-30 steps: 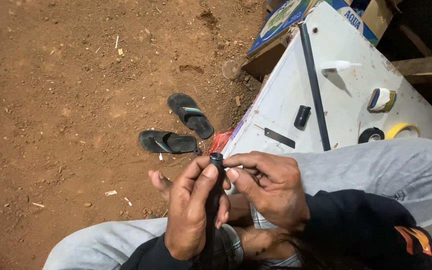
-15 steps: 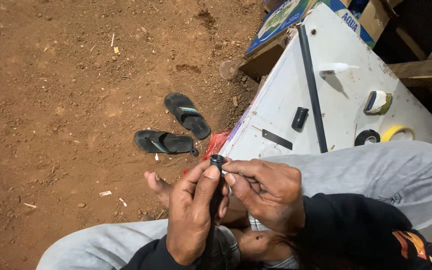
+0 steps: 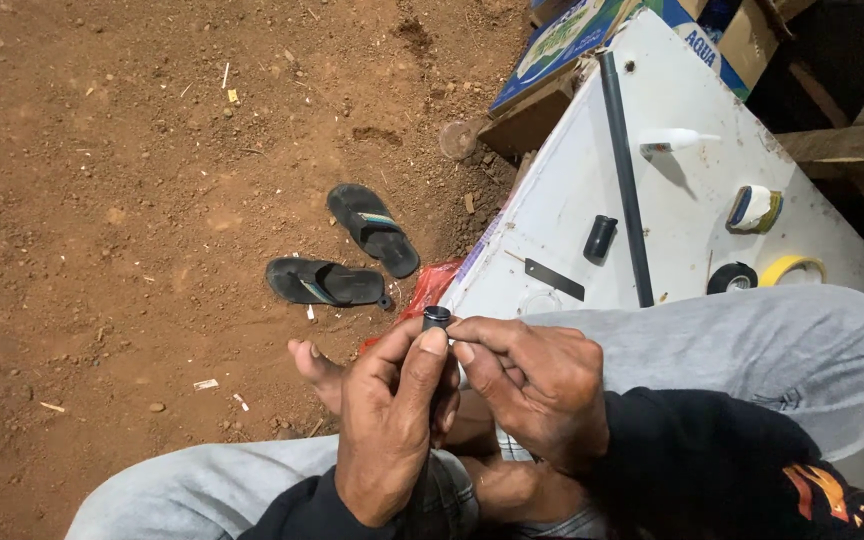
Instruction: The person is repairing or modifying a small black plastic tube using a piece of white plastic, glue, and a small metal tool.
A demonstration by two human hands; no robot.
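Black cylindrical fitting (image 3: 436,318) pinched upright between both hands, long axis toward 12 o'clock. Left hand (image 3: 392,430) wraps its lower body; right hand (image 3: 537,385) closes fingertips on it from 3 o'clock. White table (image 3: 672,200) lies at 1 o'clock.

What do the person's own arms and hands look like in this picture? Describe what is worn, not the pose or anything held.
Both the left hand and the right hand are bare, with no gloves, rings or watch in view. Both arms wear long black sleeves reaching the wrists. The right sleeve carries an orange and red printed design near the picture's lower right corner. Only a small part of the left sleeve shows.
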